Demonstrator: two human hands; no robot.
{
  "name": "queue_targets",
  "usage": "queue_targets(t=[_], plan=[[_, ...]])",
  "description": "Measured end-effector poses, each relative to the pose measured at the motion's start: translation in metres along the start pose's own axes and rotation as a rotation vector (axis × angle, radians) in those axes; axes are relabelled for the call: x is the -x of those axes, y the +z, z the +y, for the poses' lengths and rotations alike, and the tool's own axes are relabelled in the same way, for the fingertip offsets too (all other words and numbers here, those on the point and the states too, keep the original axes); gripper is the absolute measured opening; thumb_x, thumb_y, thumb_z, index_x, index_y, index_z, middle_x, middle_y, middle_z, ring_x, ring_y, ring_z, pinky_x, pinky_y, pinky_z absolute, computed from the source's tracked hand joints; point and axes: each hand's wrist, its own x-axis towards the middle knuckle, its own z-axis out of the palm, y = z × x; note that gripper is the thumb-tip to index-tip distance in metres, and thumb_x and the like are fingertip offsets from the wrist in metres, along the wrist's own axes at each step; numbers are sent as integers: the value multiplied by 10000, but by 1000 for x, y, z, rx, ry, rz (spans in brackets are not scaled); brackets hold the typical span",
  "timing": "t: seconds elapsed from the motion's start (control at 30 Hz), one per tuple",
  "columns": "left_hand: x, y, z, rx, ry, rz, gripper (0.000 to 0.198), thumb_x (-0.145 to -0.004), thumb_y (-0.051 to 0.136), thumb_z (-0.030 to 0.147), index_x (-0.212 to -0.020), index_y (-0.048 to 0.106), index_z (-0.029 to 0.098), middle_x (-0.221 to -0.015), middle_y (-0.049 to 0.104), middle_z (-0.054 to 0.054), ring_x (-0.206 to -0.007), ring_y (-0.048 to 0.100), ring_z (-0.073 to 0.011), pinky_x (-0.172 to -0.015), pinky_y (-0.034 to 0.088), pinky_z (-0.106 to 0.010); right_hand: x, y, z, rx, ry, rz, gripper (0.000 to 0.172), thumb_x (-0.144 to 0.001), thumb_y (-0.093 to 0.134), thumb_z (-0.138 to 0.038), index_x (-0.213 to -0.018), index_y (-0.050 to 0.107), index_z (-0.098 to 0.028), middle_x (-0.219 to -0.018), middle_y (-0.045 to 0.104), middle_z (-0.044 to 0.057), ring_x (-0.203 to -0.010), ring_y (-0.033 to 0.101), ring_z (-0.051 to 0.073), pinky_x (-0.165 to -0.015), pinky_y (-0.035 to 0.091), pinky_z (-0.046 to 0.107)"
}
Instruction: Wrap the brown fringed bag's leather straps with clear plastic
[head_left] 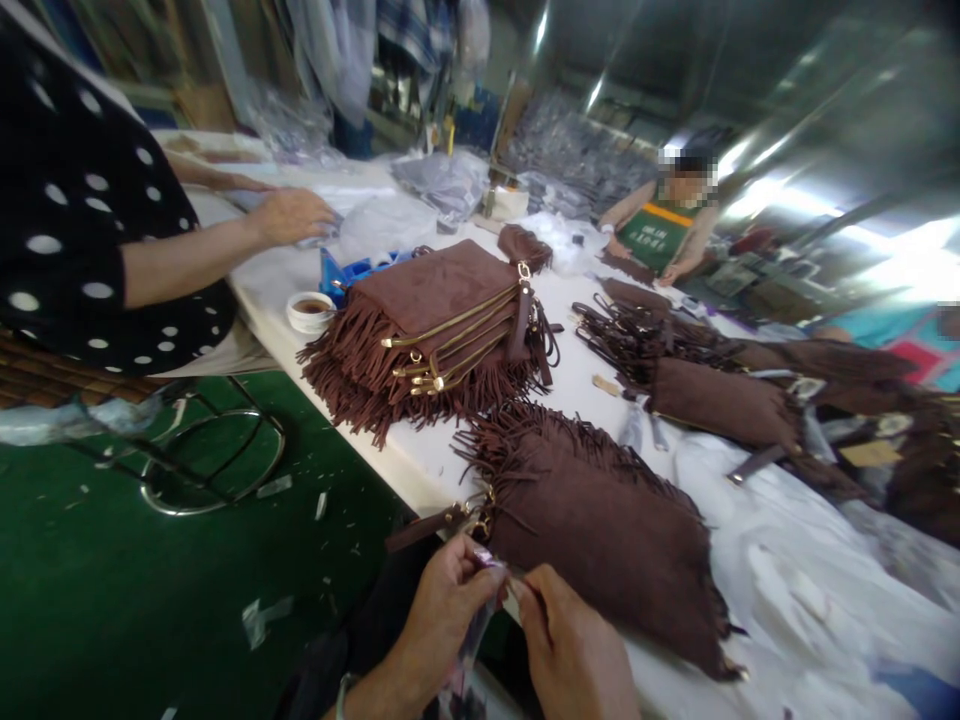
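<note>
Brown fringed bag (600, 525), left hand (448, 598) tight on shiny plastic (486, 558), right hand (574, 635) pinched, hold unclear

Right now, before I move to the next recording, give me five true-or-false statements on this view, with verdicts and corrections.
1. The stack of fringed brown bags rests on the white table. True.
2. The left hand is on that stack. False: its fingers pinch a small shiny item next to the near bag.
3. The right hand is close beside the left hand. True.
4. The white round container stands to the right of the stack in the picture. False: it stands to the left.
5. The floor is bright red. False: it is green, with pale scraps on it.
</note>
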Motion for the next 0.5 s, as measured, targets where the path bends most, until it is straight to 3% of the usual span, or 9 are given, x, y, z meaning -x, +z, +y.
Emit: queue_targets(t=[0.13,0.5], plan=[[-1,0,-1,-1,3,-24,228,-741,723,290,-761,529,173,-636,644,-15,-583,577,-132,-592,438,-232,3,7,-4,85,-7,129,314,-993,309,-426,-786,480,-263,-730,667,17,-637,654,212,-563,305,290],[-4,-5,-8,25,30,-66,162,-775,669,227,-792,519,169,-667,628,-7,-615,576,-135,-626,447,-246,3,16,-5,231,-72,302,435,-1018,191,-457,-757,482,-266,-639,649,-28,-515,642,166,-488,292,298]])
